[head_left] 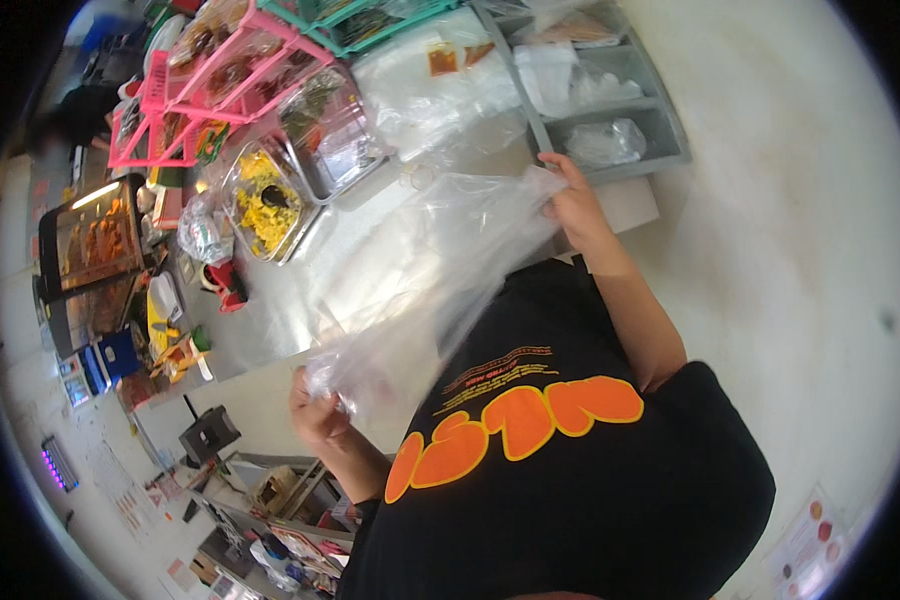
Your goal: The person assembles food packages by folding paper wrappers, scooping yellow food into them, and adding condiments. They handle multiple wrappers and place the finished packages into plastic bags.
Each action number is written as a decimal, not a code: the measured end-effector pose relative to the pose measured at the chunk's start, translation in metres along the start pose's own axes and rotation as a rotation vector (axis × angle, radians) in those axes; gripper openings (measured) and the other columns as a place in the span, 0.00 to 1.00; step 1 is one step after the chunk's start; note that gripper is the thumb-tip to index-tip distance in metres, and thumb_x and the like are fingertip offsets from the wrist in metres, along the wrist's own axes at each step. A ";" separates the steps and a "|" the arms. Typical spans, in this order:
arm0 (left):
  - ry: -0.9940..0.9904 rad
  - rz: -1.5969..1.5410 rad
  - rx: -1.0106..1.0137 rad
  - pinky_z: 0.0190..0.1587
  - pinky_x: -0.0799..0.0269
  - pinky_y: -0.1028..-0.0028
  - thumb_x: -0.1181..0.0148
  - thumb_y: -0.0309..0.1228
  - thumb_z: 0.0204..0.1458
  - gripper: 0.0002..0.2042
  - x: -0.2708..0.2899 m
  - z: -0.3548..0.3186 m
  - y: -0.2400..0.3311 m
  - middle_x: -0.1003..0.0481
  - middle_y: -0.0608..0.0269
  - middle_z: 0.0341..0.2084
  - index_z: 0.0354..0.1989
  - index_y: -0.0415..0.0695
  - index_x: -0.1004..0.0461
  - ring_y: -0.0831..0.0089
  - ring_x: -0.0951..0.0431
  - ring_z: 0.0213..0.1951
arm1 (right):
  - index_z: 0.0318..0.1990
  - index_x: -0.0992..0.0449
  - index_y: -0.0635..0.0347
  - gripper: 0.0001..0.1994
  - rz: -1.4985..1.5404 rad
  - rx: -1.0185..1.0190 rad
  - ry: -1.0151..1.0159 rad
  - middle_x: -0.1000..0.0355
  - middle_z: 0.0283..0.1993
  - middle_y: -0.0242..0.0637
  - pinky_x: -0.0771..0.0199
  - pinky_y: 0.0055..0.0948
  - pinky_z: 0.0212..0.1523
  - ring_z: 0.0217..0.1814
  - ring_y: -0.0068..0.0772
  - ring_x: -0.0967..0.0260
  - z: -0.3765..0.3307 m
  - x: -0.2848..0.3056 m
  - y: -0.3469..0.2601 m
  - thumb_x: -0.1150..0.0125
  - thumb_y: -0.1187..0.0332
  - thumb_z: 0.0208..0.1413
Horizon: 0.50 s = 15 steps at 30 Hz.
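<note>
A clear plastic bag (430, 260) is stretched slantwise between my two hands, in front of my black shirt and over the steel counter (355, 245). My left hand (320, 405) is closed on the bag's gathered lower-left end. Higher up on the right, my right hand (575, 205) pinches the opposite end of the bag, beside the grey divided tray (610, 170). The bag hangs loose and wrinkled, and it looks to have nothing inside. Through the film, part of the counter's shiny surface shows.
A clear container of chopped yellow food (263, 215) and a metal tray (345, 180) stand beyond the bag. Pink baskets (220, 90) and a green basket (370, 25) hold packets at the back. A lit food display case (95, 235) stands far left.
</note>
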<state>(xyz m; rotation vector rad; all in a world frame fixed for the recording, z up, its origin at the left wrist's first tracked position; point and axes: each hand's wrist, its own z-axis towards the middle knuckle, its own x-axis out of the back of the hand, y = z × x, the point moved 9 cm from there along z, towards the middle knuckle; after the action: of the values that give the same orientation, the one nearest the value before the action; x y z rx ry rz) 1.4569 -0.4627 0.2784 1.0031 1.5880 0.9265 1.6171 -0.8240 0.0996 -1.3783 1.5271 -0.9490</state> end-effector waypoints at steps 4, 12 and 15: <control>0.007 -0.672 0.170 0.40 0.25 0.64 0.42 0.42 0.55 0.21 0.035 -0.012 -0.002 0.23 0.56 0.38 0.47 0.35 0.27 0.64 0.23 0.34 | 0.64 0.39 0.65 0.22 0.694 -0.267 -0.370 0.26 0.51 0.47 0.29 0.34 0.54 0.52 0.36 0.28 0.003 -0.026 0.017 0.52 0.70 0.63; 0.448 -0.050 -0.024 0.43 0.23 0.70 0.49 0.32 0.62 0.14 0.160 0.075 0.002 0.23 0.60 0.40 0.53 0.39 0.29 0.68 0.22 0.39 | 0.70 0.60 0.75 0.45 0.952 -0.138 -0.669 0.26 0.48 0.48 0.26 0.31 0.50 0.46 0.33 0.26 -0.073 -0.073 -0.133 0.41 0.64 0.51; 0.493 0.082 0.035 0.45 0.24 0.69 0.49 0.30 0.62 0.14 0.128 0.096 -0.020 0.24 0.59 0.41 0.54 0.39 0.30 0.69 0.22 0.40 | 0.70 0.58 0.70 0.49 0.934 -0.273 -0.711 0.27 0.51 0.49 0.33 0.37 0.58 0.53 0.42 0.28 -0.046 -0.069 -0.103 0.35 0.63 0.44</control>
<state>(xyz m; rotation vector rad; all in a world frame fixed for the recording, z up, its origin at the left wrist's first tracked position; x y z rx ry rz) 1.5272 -0.3422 0.1971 0.9121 1.9841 1.2763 1.6119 -0.7660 0.2183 -0.8343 1.4813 0.3096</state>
